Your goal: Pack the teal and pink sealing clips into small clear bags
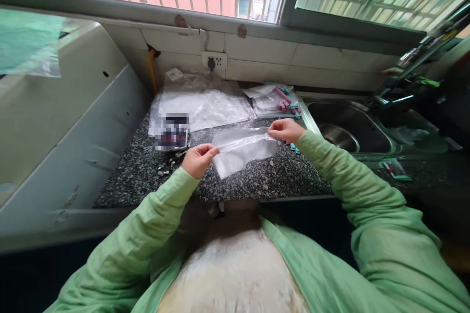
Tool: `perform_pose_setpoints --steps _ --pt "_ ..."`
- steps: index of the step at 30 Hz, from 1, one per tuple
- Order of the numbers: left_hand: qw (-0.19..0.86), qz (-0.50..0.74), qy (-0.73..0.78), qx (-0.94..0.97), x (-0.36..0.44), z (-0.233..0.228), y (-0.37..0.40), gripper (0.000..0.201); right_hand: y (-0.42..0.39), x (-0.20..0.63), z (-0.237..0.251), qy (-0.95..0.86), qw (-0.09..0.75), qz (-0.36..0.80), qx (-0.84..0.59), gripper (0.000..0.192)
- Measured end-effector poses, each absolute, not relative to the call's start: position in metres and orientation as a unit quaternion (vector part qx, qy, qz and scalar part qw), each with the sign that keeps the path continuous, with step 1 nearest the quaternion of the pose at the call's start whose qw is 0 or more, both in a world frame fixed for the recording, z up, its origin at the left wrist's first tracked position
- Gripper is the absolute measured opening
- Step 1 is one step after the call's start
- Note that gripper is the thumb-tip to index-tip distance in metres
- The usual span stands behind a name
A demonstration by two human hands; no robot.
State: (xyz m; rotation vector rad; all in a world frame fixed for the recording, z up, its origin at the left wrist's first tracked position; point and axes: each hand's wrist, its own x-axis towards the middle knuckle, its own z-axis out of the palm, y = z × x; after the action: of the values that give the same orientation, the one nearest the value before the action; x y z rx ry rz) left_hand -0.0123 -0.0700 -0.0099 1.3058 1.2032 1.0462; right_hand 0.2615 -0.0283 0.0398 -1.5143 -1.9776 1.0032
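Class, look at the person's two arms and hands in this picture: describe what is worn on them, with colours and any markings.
Both arms wear long, loose, light green sleeves, creased, ending at the wrists. The left sleeve and right sleeve show no markings or logos. The left hand and right hand are bare: no gloves, and no rings or watch can be made out. The sleeves belong to an open green jacket over a pale top.

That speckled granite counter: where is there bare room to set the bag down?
Bare speckled granite counter runs along the front edge, below the clear plastic bag held by left hand and right hand. Crowded behind: crumpled plastic sheets, pink-and-teal clip packets, small metal bits.
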Motion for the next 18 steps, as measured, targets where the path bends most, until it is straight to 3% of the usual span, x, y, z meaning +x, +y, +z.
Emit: perform_pose_setpoints --steps 5,12,18 --pt "0.605 0.401 0.482 0.491 -0.017 -0.021 -0.07 0.048 -0.003 0.251 0.021 -0.694 0.208 0.333 -0.604 0.018" --pt "0.441 0.395 0.496 0.635 -0.008 -0.026 -0.092 0.026 -0.002 0.253 0.013 -0.657 0.234 0.364 -0.618 0.012" --pt "0.42 0.407 0.496 0.641 -0.008 -0.033 -0.086 0.021 -0.051 0.273 0.001 -0.666 0.338 0.325 -0.58 0.028"
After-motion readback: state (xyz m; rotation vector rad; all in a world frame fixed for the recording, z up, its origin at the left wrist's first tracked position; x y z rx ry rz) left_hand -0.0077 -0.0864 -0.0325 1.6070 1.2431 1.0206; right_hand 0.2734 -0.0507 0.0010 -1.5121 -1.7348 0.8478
